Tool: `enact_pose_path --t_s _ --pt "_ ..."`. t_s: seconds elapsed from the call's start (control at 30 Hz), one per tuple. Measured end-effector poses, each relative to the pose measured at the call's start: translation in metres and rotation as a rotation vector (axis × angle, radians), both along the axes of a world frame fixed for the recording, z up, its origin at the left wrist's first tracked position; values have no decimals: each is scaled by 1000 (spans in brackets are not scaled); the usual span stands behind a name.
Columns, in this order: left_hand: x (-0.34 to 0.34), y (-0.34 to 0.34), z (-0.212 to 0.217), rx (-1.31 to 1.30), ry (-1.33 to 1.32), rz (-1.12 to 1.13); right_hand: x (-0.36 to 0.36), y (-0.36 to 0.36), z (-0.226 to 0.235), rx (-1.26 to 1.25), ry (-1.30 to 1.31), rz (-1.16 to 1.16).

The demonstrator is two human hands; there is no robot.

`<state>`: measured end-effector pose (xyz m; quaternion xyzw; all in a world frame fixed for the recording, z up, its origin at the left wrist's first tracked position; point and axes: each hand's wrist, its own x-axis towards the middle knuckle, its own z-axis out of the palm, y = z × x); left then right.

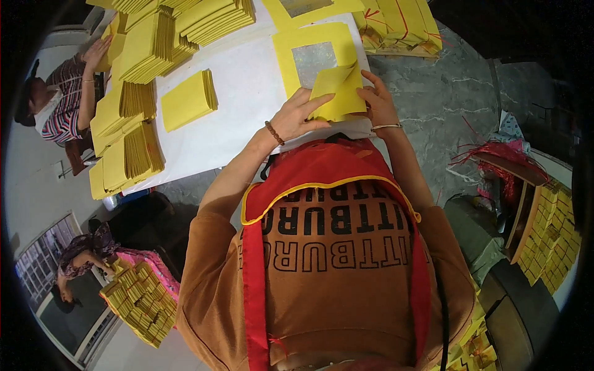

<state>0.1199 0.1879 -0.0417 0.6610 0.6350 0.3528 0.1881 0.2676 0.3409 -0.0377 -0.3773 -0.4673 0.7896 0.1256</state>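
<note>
In front of me on the white table lies a yellow paper sheet (286, 60) with a silver square in its middle. Its near right part is folded over into a flap with a raised, curling edge. My left hand (297, 116) holds the folded part from the left, index finger across the flap and thumb lower, near the table edge. My right hand (380, 104) grips the sheet's right edge, thumb and index finger bent around it. Beyond it lies another yellow sheet with a silver patch (303, 6). To the left is a small folded yellow stack (185, 102).
Several stacks of folded yellow paper (145, 55) line the table's left side. Tied yellow bundles (402, 28) stand at the far right. A person (65, 105) reaches onto the stacks; another person (86, 253) bends over more yellow bundles (139, 303). Red strings (504, 162) hang over a bench at right.
</note>
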Motion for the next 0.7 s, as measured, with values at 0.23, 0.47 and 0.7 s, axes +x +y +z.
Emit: enact_pose_path --t_s 0.23,0.47,0.7 --pt "-2 0 -4 15 3 -3 0 -1 2 -8 -9 -32" --pt "-2 1 -2 50 -67 9 2 1 4 -22 -55 -54" --pt "-3 -4 -8 40 -41 41 3 3 -2 -72 -43 -87"
